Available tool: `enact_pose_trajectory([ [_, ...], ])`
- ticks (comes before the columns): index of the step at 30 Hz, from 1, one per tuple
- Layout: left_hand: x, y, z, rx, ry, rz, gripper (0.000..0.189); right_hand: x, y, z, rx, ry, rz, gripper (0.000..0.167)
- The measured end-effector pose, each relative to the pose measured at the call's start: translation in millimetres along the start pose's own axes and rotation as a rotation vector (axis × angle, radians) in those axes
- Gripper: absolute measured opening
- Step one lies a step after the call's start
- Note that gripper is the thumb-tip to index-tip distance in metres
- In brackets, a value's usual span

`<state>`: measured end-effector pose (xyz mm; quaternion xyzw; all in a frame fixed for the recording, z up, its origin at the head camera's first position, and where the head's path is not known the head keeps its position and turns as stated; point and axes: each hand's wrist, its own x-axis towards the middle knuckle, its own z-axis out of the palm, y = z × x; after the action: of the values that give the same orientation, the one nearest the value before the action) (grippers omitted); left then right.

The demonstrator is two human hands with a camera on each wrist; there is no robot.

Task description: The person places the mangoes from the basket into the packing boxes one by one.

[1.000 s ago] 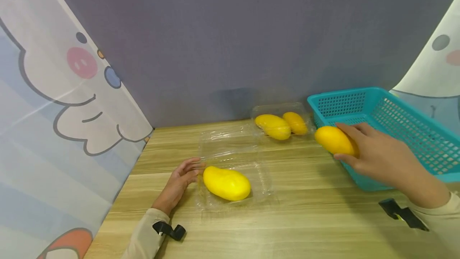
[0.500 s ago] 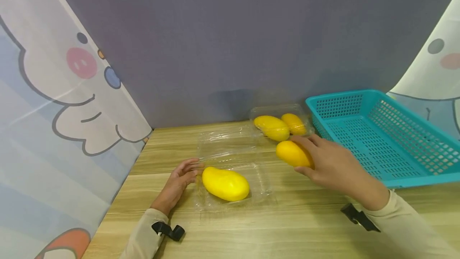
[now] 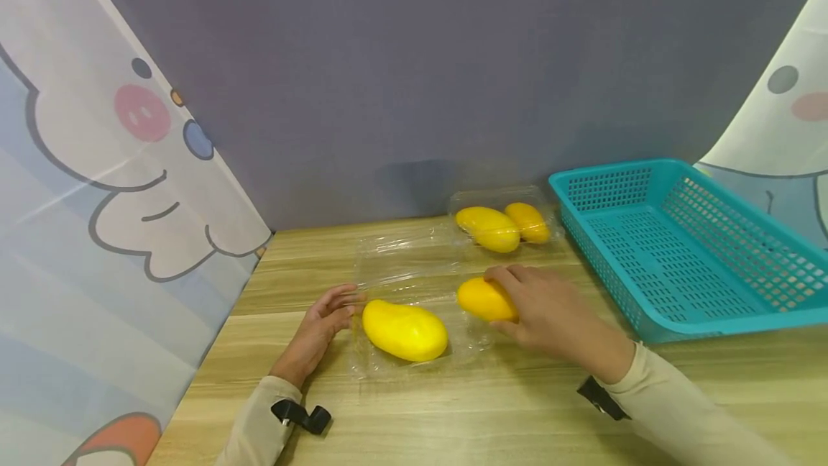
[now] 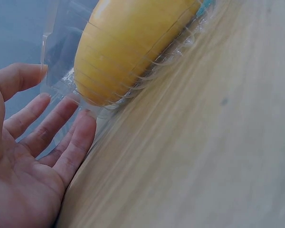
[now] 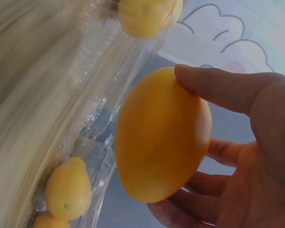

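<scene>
A yellow mango (image 3: pixel 405 331) lies in an opened clear plastic box (image 3: pixel 468 340), whose lid (image 3: pixel 414 257) is folded back flat on the table. At the box's left side my left hand (image 3: pixel 318 333) touches the wall with loosely extended fingers (image 4: pixel 78 142); the thumb lies near the upper edge in the left wrist view. My right hand (image 3: pixel 550 315) grips a second, more orange mango (image 5: pixel 164 135) between thumb and fingers. That mango is held above the right part of the box, beside the first one.
Behind stands another clear box (image 3: pixel 498 198) with two mangoes (image 3: pixel 488 229) inside, against the grey back wall (image 3: pixel 414 92). A teal perforated basket (image 3: pixel 653 250) stands on the right of the wooden table (image 3: pixel 453 423). Printed cloth (image 3: pixel 97 221) hangs at the left.
My right hand has carried the orange mango leftward from the teal basket's near-left side to over the opened box. The left hand has stayed at the box's left side.
</scene>
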<state>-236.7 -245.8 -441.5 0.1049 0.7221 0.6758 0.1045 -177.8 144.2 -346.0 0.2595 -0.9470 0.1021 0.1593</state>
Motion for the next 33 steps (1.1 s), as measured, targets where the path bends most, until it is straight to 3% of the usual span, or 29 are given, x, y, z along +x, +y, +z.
enact_pose_trajectory([
  [18, -1.6, 0.6, -0.1, -0.004, 0.007, -0.003, 0.051, 26.5, -25, 15, 0.017, 0.006, -0.007, 0.059],
  [33, -0.8, -1.3, -1.1, -0.005, -0.027, 0.027, 0.052, 36.0, -33, 45, 0.046, 0.001, -0.037, 0.050],
])
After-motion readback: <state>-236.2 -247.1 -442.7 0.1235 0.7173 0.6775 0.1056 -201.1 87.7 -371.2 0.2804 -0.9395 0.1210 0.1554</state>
